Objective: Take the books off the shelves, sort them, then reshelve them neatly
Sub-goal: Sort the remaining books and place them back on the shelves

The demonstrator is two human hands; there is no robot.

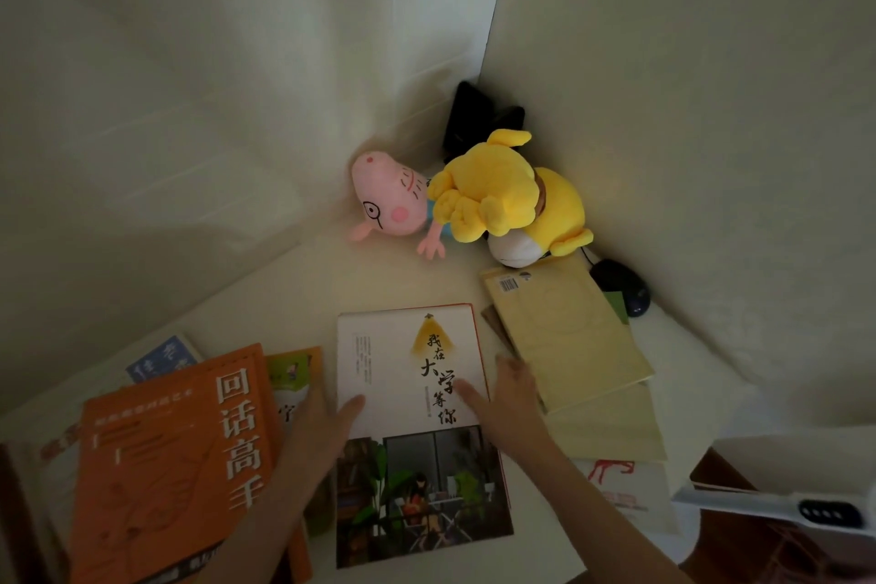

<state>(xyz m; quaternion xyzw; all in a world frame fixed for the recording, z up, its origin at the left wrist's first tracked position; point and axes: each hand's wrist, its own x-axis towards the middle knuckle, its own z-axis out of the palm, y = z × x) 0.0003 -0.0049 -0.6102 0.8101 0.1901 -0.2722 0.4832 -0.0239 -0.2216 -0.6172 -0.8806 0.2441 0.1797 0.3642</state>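
A white book (pixel 407 375) with black Chinese lettering and a photo on its lower half lies face up in the middle of the pale surface (pixel 379 280), on top of a red-edged book. My left hand (pixel 322 432) holds its left edge with the thumb on the cover. On the opposite edge my right hand (pixel 509 408) holds it the same way. An orange book (pixel 175 465) lies to the left over other books, among them a green-and-orange one (pixel 291 375) and a blue one (pixel 161 358). Pale yellow books (pixel 569 337) lie stacked to the right.
A pink pig plush (pixel 391 199) and a yellow plush (pixel 507 190) sit in the corner where two white walls meet, with a black object (pixel 474 114) behind them. A dark computer mouse (pixel 623 292) lies by the right wall. A white device (pixel 806 507) pokes in at lower right.
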